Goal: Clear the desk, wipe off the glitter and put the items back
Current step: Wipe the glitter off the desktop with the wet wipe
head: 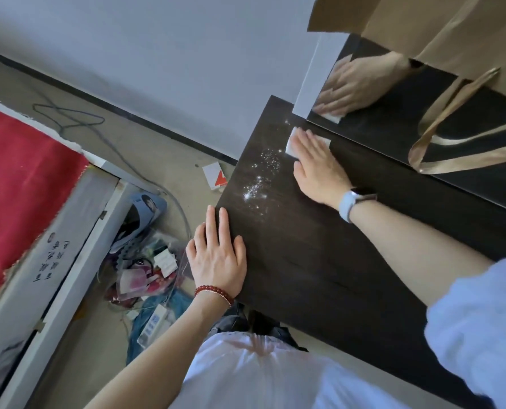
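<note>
A dark wooden desk [319, 261] fills the right half of the head view. Silver glitter [260, 178] lies scattered along its left part. My right hand [316, 169], fingers straight, presses a white folded wipe [293, 140] flat on the desk at its far end, just right of the glitter. My left hand [219, 255] rests flat, fingers straight, on the desk's left edge, nearer to me than the glitter.
A mirror [393, 93] stands at the desk's far end and reflects my right hand. A brown paper bag [452, 31] with ribbon handles [440, 137] shows beside it. On the floor left of the desk lie a small box [215, 178], a pile of clutter [145, 276] and cables.
</note>
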`<state>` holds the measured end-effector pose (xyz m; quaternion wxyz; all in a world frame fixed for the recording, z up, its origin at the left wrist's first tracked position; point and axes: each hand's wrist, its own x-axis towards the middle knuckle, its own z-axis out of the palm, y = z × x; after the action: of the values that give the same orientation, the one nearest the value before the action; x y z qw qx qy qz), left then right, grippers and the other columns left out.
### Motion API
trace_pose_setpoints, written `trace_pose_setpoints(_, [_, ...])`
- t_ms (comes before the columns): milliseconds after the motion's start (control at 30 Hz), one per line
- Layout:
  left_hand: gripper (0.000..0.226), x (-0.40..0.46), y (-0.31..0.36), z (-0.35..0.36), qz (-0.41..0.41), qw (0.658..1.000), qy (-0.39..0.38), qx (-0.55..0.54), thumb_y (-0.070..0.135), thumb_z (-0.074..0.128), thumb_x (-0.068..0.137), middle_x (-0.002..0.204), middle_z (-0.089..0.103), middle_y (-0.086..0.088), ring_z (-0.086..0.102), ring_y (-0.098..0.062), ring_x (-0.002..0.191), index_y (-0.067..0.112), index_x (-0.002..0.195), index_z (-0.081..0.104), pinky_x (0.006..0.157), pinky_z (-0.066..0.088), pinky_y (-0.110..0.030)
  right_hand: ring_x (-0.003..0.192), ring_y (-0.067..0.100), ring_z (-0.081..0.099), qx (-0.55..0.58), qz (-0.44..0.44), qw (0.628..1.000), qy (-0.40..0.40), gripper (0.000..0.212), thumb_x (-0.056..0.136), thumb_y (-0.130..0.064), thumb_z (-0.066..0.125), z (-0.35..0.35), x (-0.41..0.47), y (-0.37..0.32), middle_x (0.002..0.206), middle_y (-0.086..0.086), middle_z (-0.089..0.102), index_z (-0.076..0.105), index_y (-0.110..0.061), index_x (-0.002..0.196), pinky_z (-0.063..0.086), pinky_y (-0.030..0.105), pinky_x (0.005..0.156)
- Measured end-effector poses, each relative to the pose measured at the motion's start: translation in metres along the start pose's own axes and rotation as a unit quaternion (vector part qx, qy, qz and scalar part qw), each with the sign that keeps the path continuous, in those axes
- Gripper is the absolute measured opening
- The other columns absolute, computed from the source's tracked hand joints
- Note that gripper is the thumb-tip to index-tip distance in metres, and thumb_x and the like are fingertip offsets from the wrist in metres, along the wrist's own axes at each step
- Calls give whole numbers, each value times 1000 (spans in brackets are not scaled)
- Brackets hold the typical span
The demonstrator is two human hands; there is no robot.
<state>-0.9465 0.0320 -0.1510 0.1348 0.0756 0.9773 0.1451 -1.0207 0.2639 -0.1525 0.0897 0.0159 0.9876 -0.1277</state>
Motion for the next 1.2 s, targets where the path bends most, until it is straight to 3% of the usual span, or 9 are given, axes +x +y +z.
trace_pose_setpoints(67, [56,3,-7,-5,25,1000,-6,-16,37,27,88,144,37,-12,47,-32,118,13,137,35,92,42,-43,142,30,9,10,6,1000,5,53,93,-14,35,2,-2,-13,153,15,15,20,-2,143,5,38,116])
trace_pose_setpoints(200, [54,8,-30,-12,115,992,-12,-50,33,23,92,147,31,-11,43,-31,127,13,141,30,95,46,-41,140,30,18,-21,-210,977,-40,53,89,-22,36,23,-86,-45,149,15,27,34,-4,139,15,42,114])
trace_pose_setpoints(333, [52,9,-36,-14,137,990,-5,-41,29,33,94,149,27,-6,53,-26,117,13,142,26,71,54,-33,138,27,23,-50,-294,951,-82,49,90,-24,37,17,-92,-36,147,12,32,39,-8,137,19,40,113])
trace_pose_setpoints(433, [55,9,-35,-16,85,995,-32,-52,32,33,96,152,21,2,57,-26,110,21,145,11,63,49,-32,136,35,27,-50,-163,984,-53,54,89,-27,31,9,-30,-23,147,18,32,37,-3,137,24,45,112])
trace_pose_setpoints(567, [60,17,-37,-18,39,997,-53,-47,38,30,95,131,50,-3,61,-32,93,28,145,0,64,45,-36,143,27,5,-38,-5,999,-24,53,98,-26,26,-5,41,-16,155,13,8,14,-6,145,2,36,117])
trace_pose_setpoints(700, [60,19,-37,-17,37,997,-59,-44,38,30,94,127,53,-2,62,-31,88,29,145,-1,62,43,-35,143,24,4,22,82,996,25,53,98,-27,27,2,45,-40,155,12,8,16,-6,145,1,35,116])
trace_pose_setpoints(800, [61,19,-36,-17,42,996,-59,-48,38,30,94,128,52,-1,63,-29,88,28,145,-1,62,43,-33,143,25,8,32,-25,999,11,58,93,-34,23,16,-9,-67,154,13,13,20,-5,144,9,41,117])
trace_pose_setpoints(900, [61,18,-36,-17,43,996,-60,-55,38,30,95,129,51,-1,62,-27,90,28,145,-2,64,43,-33,143,20,8,9,-137,990,-40,60,91,-36,19,20,-45,-66,154,8,15,20,-9,144,5,33,117])
trace_pose_setpoints(1200, [59,18,-37,-18,37,995,-64,-64,38,28,95,126,53,-2,62,-27,88,28,145,-1,64,46,-35,143,24,1,21,43,999,-10,49,100,-23,22,0,54,-47,156,9,6,12,-8,145,1,36,116])
